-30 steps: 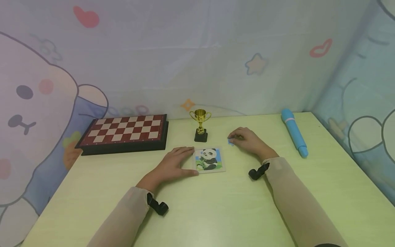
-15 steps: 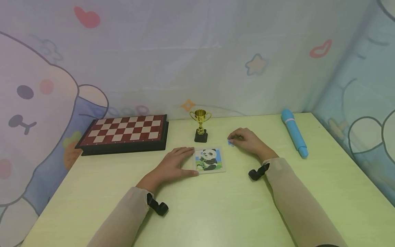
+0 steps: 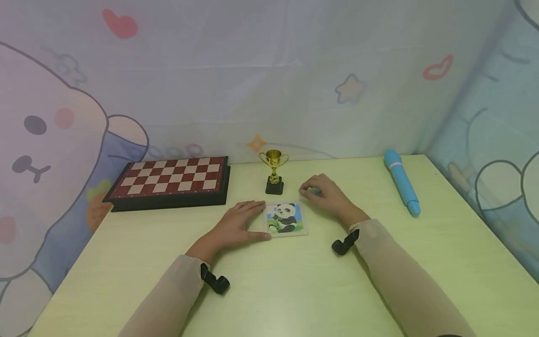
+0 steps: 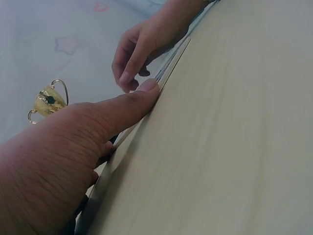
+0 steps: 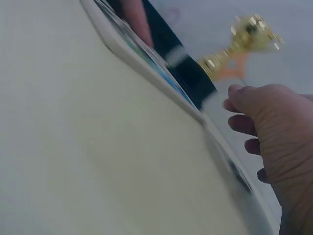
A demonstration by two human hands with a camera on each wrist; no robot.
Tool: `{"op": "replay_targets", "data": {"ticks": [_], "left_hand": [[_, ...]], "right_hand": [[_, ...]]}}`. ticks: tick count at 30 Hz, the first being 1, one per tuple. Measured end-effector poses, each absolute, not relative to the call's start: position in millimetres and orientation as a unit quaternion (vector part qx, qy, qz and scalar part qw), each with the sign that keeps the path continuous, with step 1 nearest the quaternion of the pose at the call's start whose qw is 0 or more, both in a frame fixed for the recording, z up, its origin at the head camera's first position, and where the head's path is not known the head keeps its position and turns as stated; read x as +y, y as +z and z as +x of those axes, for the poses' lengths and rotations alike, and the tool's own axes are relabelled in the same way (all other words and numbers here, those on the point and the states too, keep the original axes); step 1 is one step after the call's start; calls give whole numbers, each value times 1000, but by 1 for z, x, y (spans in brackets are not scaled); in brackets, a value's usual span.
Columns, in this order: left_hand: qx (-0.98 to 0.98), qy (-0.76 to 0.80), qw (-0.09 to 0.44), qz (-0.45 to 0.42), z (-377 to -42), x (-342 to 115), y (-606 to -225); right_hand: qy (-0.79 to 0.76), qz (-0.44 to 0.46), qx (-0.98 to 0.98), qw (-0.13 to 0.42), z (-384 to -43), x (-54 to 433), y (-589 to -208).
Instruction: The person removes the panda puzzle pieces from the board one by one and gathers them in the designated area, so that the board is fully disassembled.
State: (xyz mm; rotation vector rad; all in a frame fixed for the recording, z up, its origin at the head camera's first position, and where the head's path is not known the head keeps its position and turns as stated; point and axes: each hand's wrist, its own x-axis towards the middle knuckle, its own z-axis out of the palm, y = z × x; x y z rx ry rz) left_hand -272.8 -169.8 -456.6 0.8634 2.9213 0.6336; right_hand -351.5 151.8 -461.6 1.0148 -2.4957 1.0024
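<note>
A square panda picture puzzle (image 3: 286, 218) in a pale frame lies flat on the table. My left hand (image 3: 236, 224) rests at its left side, fingertips at the upper left corner and thumb at the lower left one. Just beyond the puzzle's upper right corner is my right hand (image 3: 324, 194), its fingers bent and its thumb close to the index finger. A small blue piece (image 3: 316, 192) shows through the gap between that thumb and finger. Both wrist views show the right fingertips blurred or small, so I cannot tell whether they pinch anything.
A gold trophy cup (image 3: 274, 173) on a black base stands just behind the puzzle. A red and white checkered board box (image 3: 168, 180) lies at the back left, and a blue microphone-shaped stick (image 3: 402, 182) at the right. A printed cloth (image 3: 269, 79) hangs behind the table.
My right hand has moved a little left toward the puzzle, and the blue patch now shows behind its fingertips instead of at them. The left hand and puzzle have stayed put.
</note>
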Motion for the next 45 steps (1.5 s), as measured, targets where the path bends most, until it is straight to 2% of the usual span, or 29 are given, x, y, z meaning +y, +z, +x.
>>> {"op": "replay_targets", "data": {"ticks": [7,12,19,29,45], "left_hand": [[938,203,18,279,-275,-170,-463],[939,199,17,280,-276,-170,-463],[941,197,21,275,-275,-171,-461],[941,190,9,278,-276,-171,-459],[941,191,14,278,-274,-171,-459]], "right_hand": [[288,439,-842,124,-324,103,-461],[267,428,-854,126,-313,85,-461],[250,406,-865,158,-314,82,-466],[266,424,-850,165,-317,81,-464],[267,400,-861,166,-315,81,-467]]}}
